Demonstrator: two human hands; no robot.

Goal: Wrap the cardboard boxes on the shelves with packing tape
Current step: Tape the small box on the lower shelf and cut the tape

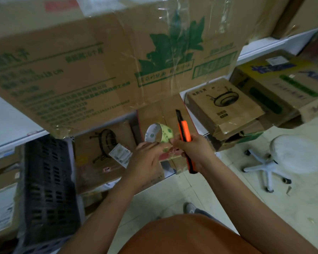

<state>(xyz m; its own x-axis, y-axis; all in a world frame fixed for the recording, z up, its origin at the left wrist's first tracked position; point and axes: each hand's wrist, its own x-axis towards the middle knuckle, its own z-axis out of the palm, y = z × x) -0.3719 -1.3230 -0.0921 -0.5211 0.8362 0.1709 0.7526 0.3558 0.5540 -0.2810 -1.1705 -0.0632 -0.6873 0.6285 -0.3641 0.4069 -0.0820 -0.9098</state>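
White shelves (264,41) crowded with boxes fill the blurred view, and the print on the large cardboard box (99,61) overhead, glossy with clear tape, is too soft to read. Just below it the left hand (147,160) pinches the nearly spent tape roll (159,133), touching the right hand (195,149), which grips an orange utility knife (185,142). A black slotted crate (50,189) stands at lower left, its contents hidden.

The left hand (148,158) pinches a nearly spent roll of clear packing tape (159,133) just above its fingers. The right hand (195,149) grips an orange-and-black utility knife (185,142), blade up, beside the roll. Above both hangs a large taped cardboard box with green print (106,66).
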